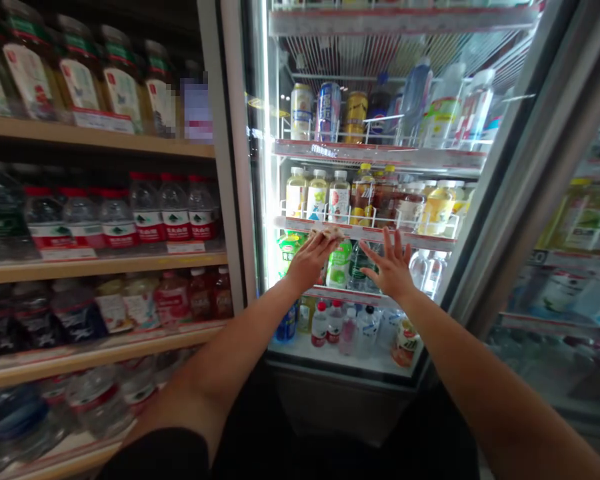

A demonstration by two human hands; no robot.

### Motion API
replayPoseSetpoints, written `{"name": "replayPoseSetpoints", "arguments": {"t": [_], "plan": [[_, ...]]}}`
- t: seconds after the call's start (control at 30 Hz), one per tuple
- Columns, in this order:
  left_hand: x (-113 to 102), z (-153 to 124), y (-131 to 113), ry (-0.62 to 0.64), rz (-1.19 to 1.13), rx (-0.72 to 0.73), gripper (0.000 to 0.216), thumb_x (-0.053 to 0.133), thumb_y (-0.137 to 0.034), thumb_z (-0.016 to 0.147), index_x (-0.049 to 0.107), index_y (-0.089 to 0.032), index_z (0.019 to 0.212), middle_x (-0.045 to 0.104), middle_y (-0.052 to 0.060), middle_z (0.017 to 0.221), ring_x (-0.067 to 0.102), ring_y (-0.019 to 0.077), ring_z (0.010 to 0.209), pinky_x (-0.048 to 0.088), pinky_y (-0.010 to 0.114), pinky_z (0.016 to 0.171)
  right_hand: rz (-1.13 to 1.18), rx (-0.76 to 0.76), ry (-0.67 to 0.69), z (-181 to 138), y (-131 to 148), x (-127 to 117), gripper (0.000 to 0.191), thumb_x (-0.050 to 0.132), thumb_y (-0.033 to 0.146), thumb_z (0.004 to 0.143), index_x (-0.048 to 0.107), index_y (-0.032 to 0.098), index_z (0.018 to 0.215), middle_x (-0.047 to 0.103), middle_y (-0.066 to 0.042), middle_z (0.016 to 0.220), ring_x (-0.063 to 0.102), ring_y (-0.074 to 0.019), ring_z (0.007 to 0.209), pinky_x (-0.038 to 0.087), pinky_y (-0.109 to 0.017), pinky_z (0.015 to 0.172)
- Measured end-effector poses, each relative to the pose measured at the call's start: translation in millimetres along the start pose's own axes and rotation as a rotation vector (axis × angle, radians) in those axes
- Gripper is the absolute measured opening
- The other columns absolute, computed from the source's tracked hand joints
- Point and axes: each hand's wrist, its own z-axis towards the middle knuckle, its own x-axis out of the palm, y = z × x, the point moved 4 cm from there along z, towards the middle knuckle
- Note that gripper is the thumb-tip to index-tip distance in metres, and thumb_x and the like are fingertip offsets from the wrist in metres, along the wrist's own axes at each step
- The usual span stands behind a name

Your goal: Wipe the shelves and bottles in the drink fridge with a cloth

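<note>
My left hand (310,262) reaches forward to the lit drinks fridge, its fingers over a crumpled pale cloth (334,233). The cloth appears to lie flat against the fridge's glass door (300,267), level with a shelf edge. To its right, my right hand (394,272) is spread with fingers apart and holds nothing. It is at the glass; whether the palm touches cannot be made out. Behind the glass, near the hands, stand green-labelled bottles (338,267) and clear bottles (427,270).
On the left, wooden shelves (100,267) hold red-capped water bottles (147,210) and other drinks. The fridge's metal frame (500,267) runs up the right side, with another glass-fronted cooler beyond it. Cans (327,112) stand on a higher fridge shelf.
</note>
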Motion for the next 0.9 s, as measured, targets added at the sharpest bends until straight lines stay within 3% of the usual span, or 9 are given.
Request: {"name": "replayPoseSetpoints", "arguments": {"t": [0.07, 0.3, 0.4, 0.6, 0.8, 0.9], "plan": [[-2.1, 4.7, 3.3, -0.021, -0.003, 0.005, 0.06, 0.045, -0.006, 0.09, 0.048, -0.017, 0.149, 0.053, 0.01, 0.153, 0.035, 0.026, 0.151, 0.036, 0.048, 0.124, -0.016, -0.004, -0.002, 0.1, 0.2, 0.1, 0.078, 0.067, 0.046, 0.091, 0.024, 0.053, 0.156, -0.034, 0.008, 0.164, -0.003, -0.0426, 0.156, 0.017, -0.071, 0.118], [-20.8, 33.0, 41.7, -0.181, 0.011, -0.225, 0.054, 0.039, -0.006, 0.094, 0.046, -0.008, 0.148, 0.052, 0.013, 0.153, 0.028, 0.0294, 0.153, 0.034, 0.051, 0.125, -0.004, 0.001, 0.003, -0.1, 0.3, -0.5, 0.083, 0.067, 0.046, 0.092, 0.016, 0.055, 0.156, -0.025, 0.006, 0.168, -0.003, -0.0426, 0.157, 0.018, -0.073, 0.117], [-23.4, 35.5, 36.1, -0.22, -0.002, -0.258, 0.055, 0.038, -0.006, 0.095, 0.044, -0.011, 0.15, 0.049, 0.011, 0.155, 0.029, 0.0299, 0.153, 0.035, 0.052, 0.125, 0.004, -0.004, -0.001, -0.6, 0.6, -0.4, 0.081, 0.066, 0.046, 0.092, 0.018, 0.055, 0.156, -0.025, 0.007, 0.169, -0.005, -0.0426, 0.156, 0.017, -0.073, 0.117], [-18.5, 41.4, 19.9, -0.099, -0.047, -0.146, 0.06, 0.043, -0.006, 0.092, 0.045, -0.014, 0.151, 0.051, 0.01, 0.154, 0.035, 0.0289, 0.15, 0.037, 0.051, 0.125, -0.007, 0.001, 0.001, -0.4, 1.9, -1.9, 0.078, 0.066, 0.045, 0.092, 0.022, 0.053, 0.156, -0.03, 0.007, 0.167, -0.003, -0.0432, 0.156, 0.019, -0.072, 0.117], [-26.2, 50.5, 29.3, -0.2, -0.041, -0.258, 0.058, 0.037, -0.009, 0.095, 0.043, -0.017, 0.153, 0.049, 0.008, 0.155, 0.034, 0.0294, 0.151, 0.036, 0.052, 0.125, 0.016, 0.008, 0.006, -0.6, 2.1, -3.7, 0.078, 0.066, 0.044, 0.092, 0.023, 0.053, 0.156, -0.02, 0.007, 0.17, -0.005, -0.0416, 0.157, 0.016, -0.072, 0.119], [-21.4, 48.7, 14.1, -0.112, -0.053, -0.137, 0.058, 0.038, -0.007, 0.094, 0.044, -0.014, 0.152, 0.05, 0.01, 0.155, 0.034, 0.0306, 0.151, 0.035, 0.051, 0.125, 0.026, 0.01, 0.0, -1.0, 2.7, -3.5, 0.08, 0.067, 0.044, 0.091, 0.021, 0.054, 0.156, -0.019, 0.005, 0.171, -0.004, -0.0415, 0.157, 0.016, -0.072, 0.118]]}}
